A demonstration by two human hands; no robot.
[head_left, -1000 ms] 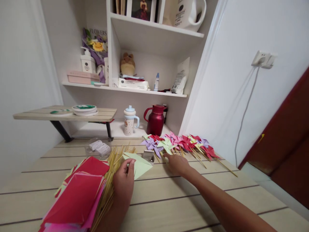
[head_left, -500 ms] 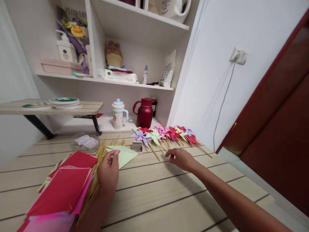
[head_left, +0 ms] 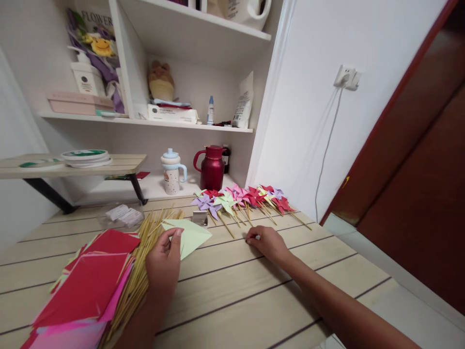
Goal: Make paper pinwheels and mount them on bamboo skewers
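Observation:
My left hand (head_left: 165,257) pinches a pale green square of paper (head_left: 192,236) by its left edge. Slits seem to run in from the paper's corners. My right hand (head_left: 267,242) is low over the table with thumb and fingers pressed together; whatever is between the fingertips is too small to make out. Just behind the paper stands a small open box (head_left: 199,218). Finished paper pinwheels (head_left: 238,196) on sticks, in red, pink, purple and green, lie beyond my right hand. Under and beside my left wrist spreads a bundle of thin wooden sticks (head_left: 136,271).
Stacked coloured paper squares (head_left: 85,286) lie at the left, with a clear plastic box (head_left: 121,215) behind them. A speckled cup (head_left: 172,174) and a red jug (head_left: 212,169) stand at the back. A small raised shelf (head_left: 127,164) overhangs the left rear.
My right hand has lowered and its fingers have closed where a small shiny thing lay on the table. My left hand still holds the green paper. The view has shifted slightly right.

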